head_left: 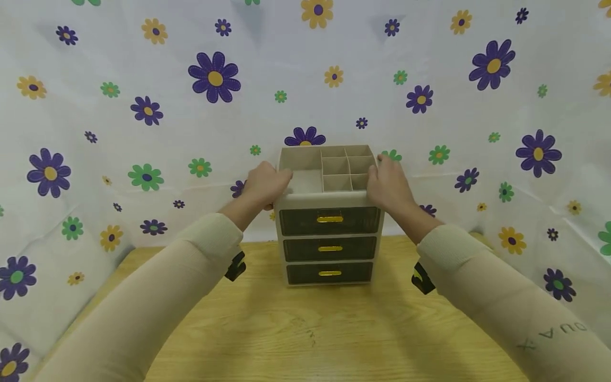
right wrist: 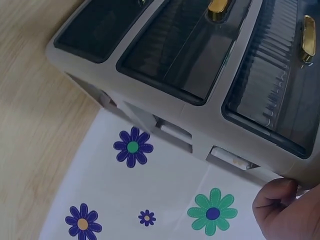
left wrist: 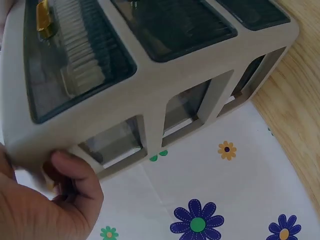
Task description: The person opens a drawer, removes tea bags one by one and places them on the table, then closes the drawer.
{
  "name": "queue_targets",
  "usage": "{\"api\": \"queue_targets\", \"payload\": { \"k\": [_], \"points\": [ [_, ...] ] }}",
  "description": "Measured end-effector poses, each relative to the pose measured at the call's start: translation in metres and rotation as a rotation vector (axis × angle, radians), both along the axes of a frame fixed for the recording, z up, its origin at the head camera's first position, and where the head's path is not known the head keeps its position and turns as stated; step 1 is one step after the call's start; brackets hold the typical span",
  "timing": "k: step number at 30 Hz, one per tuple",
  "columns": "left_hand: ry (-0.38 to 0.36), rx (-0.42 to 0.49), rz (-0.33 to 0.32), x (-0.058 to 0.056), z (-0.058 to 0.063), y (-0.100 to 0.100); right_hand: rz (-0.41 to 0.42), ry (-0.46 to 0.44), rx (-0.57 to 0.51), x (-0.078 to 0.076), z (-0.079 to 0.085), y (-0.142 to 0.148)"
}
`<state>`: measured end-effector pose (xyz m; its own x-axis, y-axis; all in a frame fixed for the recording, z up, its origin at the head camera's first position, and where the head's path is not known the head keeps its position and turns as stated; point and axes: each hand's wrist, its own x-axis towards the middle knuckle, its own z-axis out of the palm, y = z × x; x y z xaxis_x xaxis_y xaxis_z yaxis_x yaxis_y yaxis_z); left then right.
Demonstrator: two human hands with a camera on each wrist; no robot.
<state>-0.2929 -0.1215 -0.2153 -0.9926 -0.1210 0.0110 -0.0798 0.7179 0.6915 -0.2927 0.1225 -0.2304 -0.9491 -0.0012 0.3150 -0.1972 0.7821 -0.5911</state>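
A beige desktop drawer organizer [head_left: 329,200] is upright at the middle of the table, its lower front edge close to the wood. Three dark see-through drawers [head_left: 329,249] with gold handles fill its front, all pushed in. Its top holds a wide open tray and several small compartments [head_left: 336,165]. My left hand [head_left: 264,183] grips the upper left side, the thumb over the top rim. On the opposite side my right hand [head_left: 390,183] holds the upper right edge. Both wrist views show curled fingers at the organizer's top corner, beside the cut-out openings in its side walls [left wrist: 155,107].
The wooden table [head_left: 296,334] reaches from the organizer toward me. Behind and at both sides hangs a white cloth [head_left: 181,127] printed with purple, green and yellow flowers. Long beige sleeves [head_left: 157,297] cover both forearms, and a dark band shows below each cuff.
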Motion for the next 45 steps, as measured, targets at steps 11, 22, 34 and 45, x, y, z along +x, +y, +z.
{"api": "queue_targets", "payload": {
  "k": [11, 22, 34, 45],
  "points": [
    [0.113, -0.019, 0.082, -0.025, -0.007, 0.002, -0.067, -0.061, 0.017, -0.024, 0.001, -0.008],
    [0.164, -0.061, 0.067, -0.029, -0.008, 0.003, -0.07, -0.069, 0.006, -0.025, 0.001, -0.007],
    [0.206, -0.077, 0.051, -0.031, -0.013, 0.001, -0.076, -0.048, 0.044, -0.029, -0.003, -0.007],
    [0.132, 0.022, 0.043, -0.031, -0.015, 0.001, -0.068, 0.031, 0.153, -0.026, -0.004, -0.004]
  ]
}}
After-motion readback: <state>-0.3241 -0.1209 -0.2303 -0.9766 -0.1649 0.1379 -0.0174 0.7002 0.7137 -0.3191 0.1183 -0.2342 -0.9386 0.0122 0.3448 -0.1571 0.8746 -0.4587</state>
